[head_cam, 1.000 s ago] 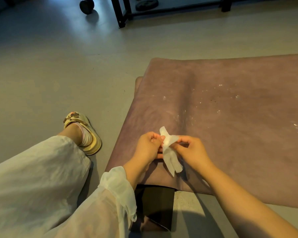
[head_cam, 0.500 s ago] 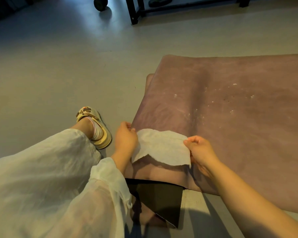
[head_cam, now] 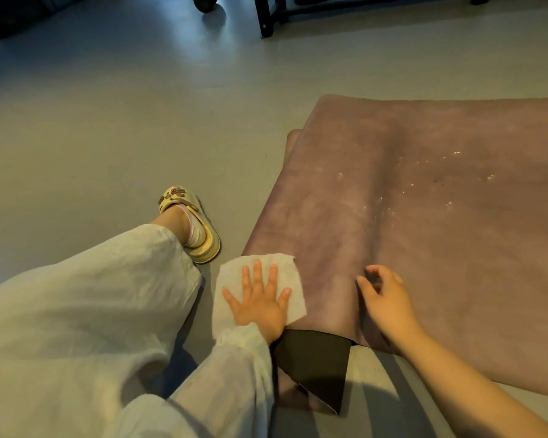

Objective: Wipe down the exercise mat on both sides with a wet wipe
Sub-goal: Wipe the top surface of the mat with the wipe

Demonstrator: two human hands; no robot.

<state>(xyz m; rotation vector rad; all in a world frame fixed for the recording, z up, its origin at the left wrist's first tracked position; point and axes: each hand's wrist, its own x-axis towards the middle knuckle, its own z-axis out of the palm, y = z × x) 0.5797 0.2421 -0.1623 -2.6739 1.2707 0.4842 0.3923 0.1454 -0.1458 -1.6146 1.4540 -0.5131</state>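
- Wipe (head_cam: 260, 279) lies spread flat at near-left corner of exercise mat (head_cam: 424, 216); its left part hangs past the mat edge over the floor (head_cam: 108, 137).
- My left hand (head_cam: 260, 301) sits palm-down on the wipe, fingers straight and fanned; grip is fully flat, pressing, nothing curled round the cloth.
- Wipe shows on all sides of that hand exc. at the wrist, where the white sleeve (head_cam: 234, 358) covers its near edge.
- My right hand (head_cam: 386, 301) is to the right of the wipe, apart from it, over the mat's near edge. Fingers loosely bent, thumb and forefinger tips close together; grip has hold of nothing I can see. Can't tell if fingertips touch the mat.
- Mat is mauve, lying on the floor, w/ a second layer edge showing under it at far left corner.
- Pale specks (head_cam: 424, 184) scattered on mat top, well beyond both hands.
- Dark underside flap (head_cam: 317, 365) of the mat is turned out at the near corner, just below left wrist, between the 2 arms.
- Left of the wipe: my leg in pale trousers (head_cam: 76, 311) and a foot in a cream sandal (head_cam: 196, 232) on the floor, sandal near the mat's left edge but not touching.
- Far top: black frame leg (head_cam: 266, 17) and a dark wheel (head_cam: 206, 3).
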